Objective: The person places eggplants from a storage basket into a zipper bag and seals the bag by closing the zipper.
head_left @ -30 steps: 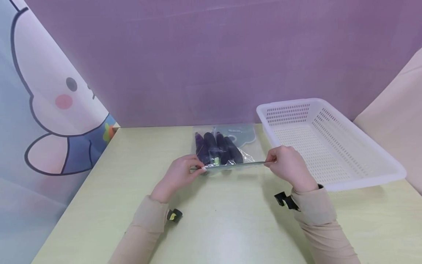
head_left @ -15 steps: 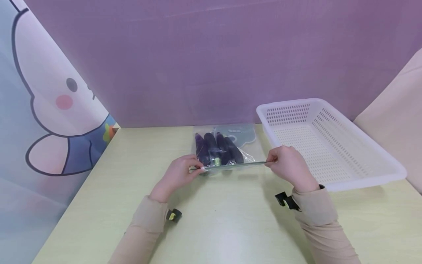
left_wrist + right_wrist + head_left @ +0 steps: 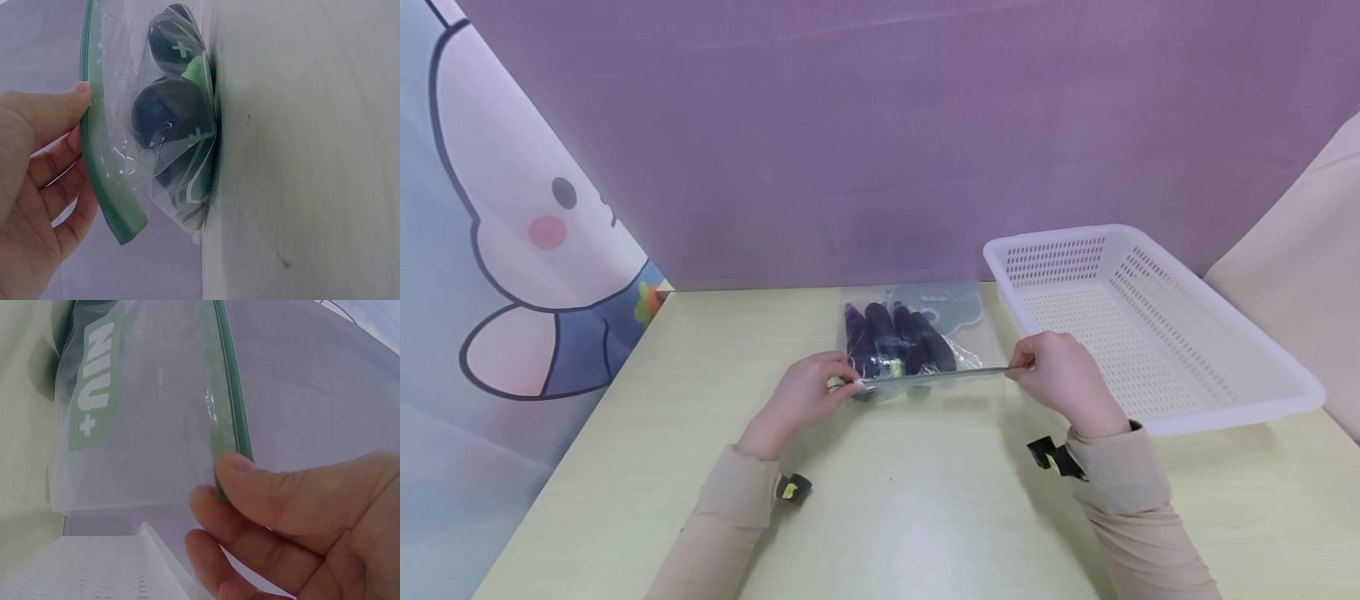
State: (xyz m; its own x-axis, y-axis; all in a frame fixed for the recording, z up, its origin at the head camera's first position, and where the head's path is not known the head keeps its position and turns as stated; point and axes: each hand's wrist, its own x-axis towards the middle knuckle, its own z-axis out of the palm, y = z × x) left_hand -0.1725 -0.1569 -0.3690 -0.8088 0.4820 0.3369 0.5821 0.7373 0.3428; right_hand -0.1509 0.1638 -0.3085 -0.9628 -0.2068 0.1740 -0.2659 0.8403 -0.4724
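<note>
A clear zip bag (image 3: 966,321) with a green closure strip (image 3: 234,394) lies toward the back of the table, its strip edge lifted toward the person. Inside are several dark purple eggplants (image 3: 880,329), side by side, with rounded ends toward the strip in the left wrist view. My left hand (image 3: 811,387) pinches the strip near its left end; thumb and fingers (image 3: 65,103) meet on the green band, whose end hangs past them. At the opposite corner my right hand (image 3: 1060,375) pinches the strip's end between thumb and forefinger. The strip runs nearly straight between both hands.
A white perforated plastic basket (image 3: 1247,342) stands on the right, close beside the right hand and forearm. The pale wooden table (image 3: 887,517) ends at a purple backdrop (image 3: 850,150). A cartoon-printed cloth (image 3: 512,333) hangs along the left side.
Very little differs. Both hands keep their pinch on the strip; the left has drifted slightly left and the right slightly right. The eggplants and basket look practically unmoved.
</note>
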